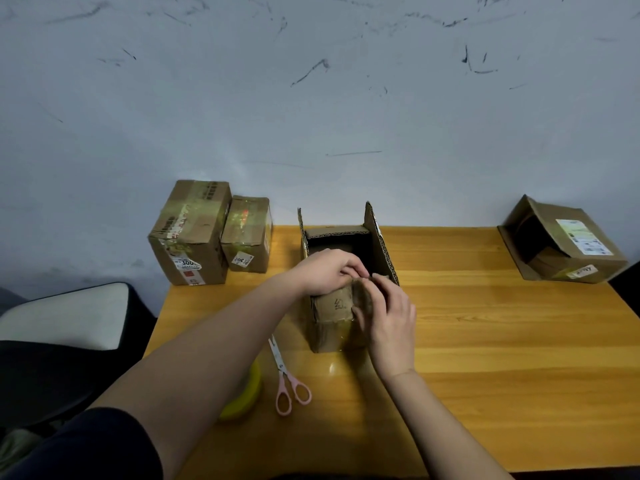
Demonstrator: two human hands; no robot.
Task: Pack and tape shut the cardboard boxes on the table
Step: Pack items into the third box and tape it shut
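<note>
Box point(341, 271): open, side flaps up; light, stiff corrugated board.
Near flap point(334, 303): bends at crease; hold by edge.
Left hand point(325, 271): grasping flap edge.
Right hand point(388, 317): pinching flap corner.

The open box point(337, 306) under my fingers is plain brown cardboard with a dark scrawl on its near flap; my scissors point(289, 379) have pale pink handles, the tape roll point(244, 396) is yellow-green, the surface point(485, 341) is warm orange wood grain, and the wall point(311, 98) is grey-white with black scuffs
</note>
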